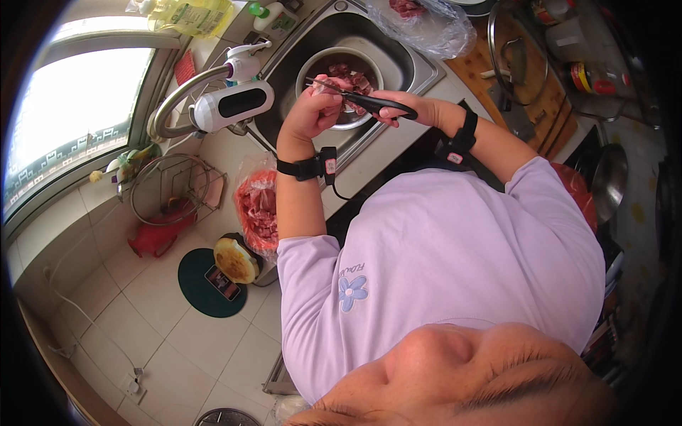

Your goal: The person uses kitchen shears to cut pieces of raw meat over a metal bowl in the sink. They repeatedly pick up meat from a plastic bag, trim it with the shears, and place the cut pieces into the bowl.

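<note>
My left hand pinches a piece of raw meat over a round metal bowl. In my right hand is a pair of kitchen scissors with black handles. The scissor blades lie at the held meat; whether they are fully closed is hard to see. Several chunks of raw red meat sit in the bowl, partly hidden by my hands. The bowl stands inside a stainless steel sink.
A white faucet reaches in from the left. Bagged raw meat lies on the counter by my left forearm, and a plastic bag with meat lies beyond the sink. Rightward, a wooden cutting board bears a cleaver and a glass lid.
</note>
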The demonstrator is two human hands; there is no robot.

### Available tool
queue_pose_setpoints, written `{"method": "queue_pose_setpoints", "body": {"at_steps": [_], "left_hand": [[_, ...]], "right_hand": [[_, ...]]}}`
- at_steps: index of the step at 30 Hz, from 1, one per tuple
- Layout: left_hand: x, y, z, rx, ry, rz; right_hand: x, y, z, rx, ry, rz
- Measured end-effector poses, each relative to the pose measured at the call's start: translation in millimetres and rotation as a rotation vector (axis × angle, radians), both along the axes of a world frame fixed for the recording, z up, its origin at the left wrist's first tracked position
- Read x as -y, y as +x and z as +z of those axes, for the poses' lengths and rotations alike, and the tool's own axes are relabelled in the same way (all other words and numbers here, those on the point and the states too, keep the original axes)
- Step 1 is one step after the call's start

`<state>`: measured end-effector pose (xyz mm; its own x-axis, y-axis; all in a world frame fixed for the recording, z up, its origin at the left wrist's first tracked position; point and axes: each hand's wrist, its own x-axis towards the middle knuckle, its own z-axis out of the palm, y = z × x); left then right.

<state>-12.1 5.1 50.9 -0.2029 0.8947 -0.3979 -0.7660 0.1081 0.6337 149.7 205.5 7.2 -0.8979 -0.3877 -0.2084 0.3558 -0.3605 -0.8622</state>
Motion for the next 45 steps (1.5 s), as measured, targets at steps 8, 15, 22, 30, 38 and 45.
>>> {"method": "queue_pose_setpoints", "body": {"at_steps": [8,15,22,30,38,45], "left_hand": [[0,-9,4,-0.004,-0.076,-0.03],[-5,-10,6,-0.088,-0.139,-0.076],[-1,-17,0,-0.072,-0.233,-0.001],[-6,-13,-7,-0.324,-0.419,-0.114],[-5,-16,-13,-0.435,-0.428,-0.091],[-9,-20,-18,-0.398,-0.412,-0.064]], "right_hand": [[-9,2,4,0.029,0.104,0.027],[8,-10,6,0.013,0.145,-0.058],[-8,-19,13,0.158,0.212,0.004],[2,-22,16,0.117,0.228,-0.056],[-8,-22,8,0.16,0.274,0.02],[-14,-13,16,0.101,0.222,0.032]]}}
